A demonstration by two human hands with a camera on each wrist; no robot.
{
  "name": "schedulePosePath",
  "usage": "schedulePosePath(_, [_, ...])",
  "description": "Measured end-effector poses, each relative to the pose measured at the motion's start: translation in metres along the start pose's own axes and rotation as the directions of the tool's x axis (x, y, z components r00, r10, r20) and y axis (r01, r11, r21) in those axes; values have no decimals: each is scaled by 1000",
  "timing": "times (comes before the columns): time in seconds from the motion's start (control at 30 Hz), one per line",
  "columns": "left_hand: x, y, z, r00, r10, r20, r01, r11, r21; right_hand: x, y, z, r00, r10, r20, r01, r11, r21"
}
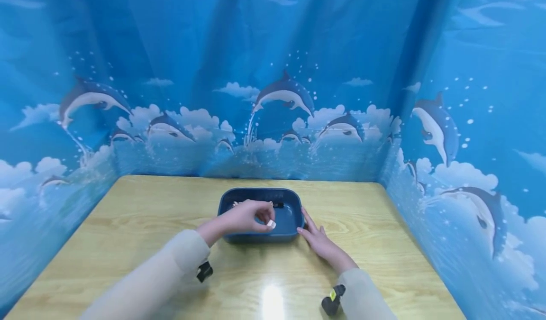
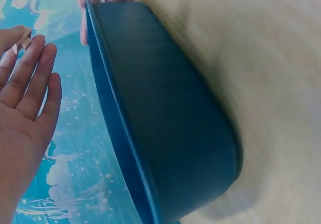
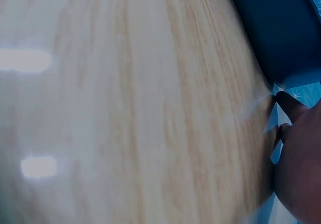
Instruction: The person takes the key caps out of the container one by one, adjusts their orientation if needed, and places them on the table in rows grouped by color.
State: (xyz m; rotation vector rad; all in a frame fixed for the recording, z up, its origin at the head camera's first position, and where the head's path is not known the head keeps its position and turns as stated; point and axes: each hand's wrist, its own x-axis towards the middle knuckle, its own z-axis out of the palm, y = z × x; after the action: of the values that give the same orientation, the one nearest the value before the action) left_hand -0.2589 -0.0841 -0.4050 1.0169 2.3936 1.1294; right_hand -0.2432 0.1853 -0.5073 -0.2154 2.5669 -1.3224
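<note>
A dark blue plastic basin [image 1: 286, 223] with rounded corners stands on the wooden table. Over its near side is my left hand [image 1: 249, 215], pinching a small whitish block-like piece [image 1: 271, 224] between thumb and fingertips. From the left wrist camera the same piece [image 2: 23, 39] looks pale with angular edges, and the other fingers stretch out beside it. At the basin's right end, my right hand [image 1: 317, 241] rests with extended fingers along the outer wall and the thumb near the front corner. Small pale and black pieces [image 1: 278, 205] lie inside by the far wall, partly hidden behind my left hand.
The light wood-grain table [image 1: 170, 206] spreads around the basin on all sides. Blue curtains [image 1: 264, 154] printed with dolphins and waves close off the back and both sides. Each sleeve carries a black device [image 1: 204, 271] at the wrist.
</note>
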Motion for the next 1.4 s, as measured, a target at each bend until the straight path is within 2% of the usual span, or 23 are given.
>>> schedulePosePath(0.2, [-23, 4, 14, 997, -2, -76, -10, 988, -151, -2, 4, 1, 1000, -28, 1, 28, 1000, 7])
schedulePosePath(0.37, [-38, 4, 19, 989, -23, -147, -16, 967, -256, -1, 0, -1, 1000, -5, 7, 5, 1000, 16])
schedulePosePath(0.47, [-44, 5, 27, 986, -34, -162, -16, 954, -301, 1, 0, -3, 1000, 3, 4, -3, 1000, 23])
schedulePosePath(0.73, [-56, -4, 62, 977, -159, -142, 100, 929, -357, 2, 0, -5, 1000, 6, 14, -6, 1000, 21])
schedulePosePath(0.87, [-54, -9, 79, 975, -178, -135, 118, 922, -370, 1, 0, -4, 1000, 4, 15, -4, 1000, 17])
schedulePosePath(1.03, [-41, -9, 93, 975, -178, -130, 132, 945, -299, 1, 1, -6, 1000, 16, -2, -16, 1000, 18])
schedulePosePath(1.2, [-26, -8, 100, 960, -230, -161, 187, 951, -246, 3, 3, -7, 1000, -2, 1, 2, 1000, 18])
schedulePosePath(1.4, [-13, -12, 112, 941, -265, -209, 218, 951, -221, 3, 7, -5, 1000, -17, 2, 17, 1000, 17])
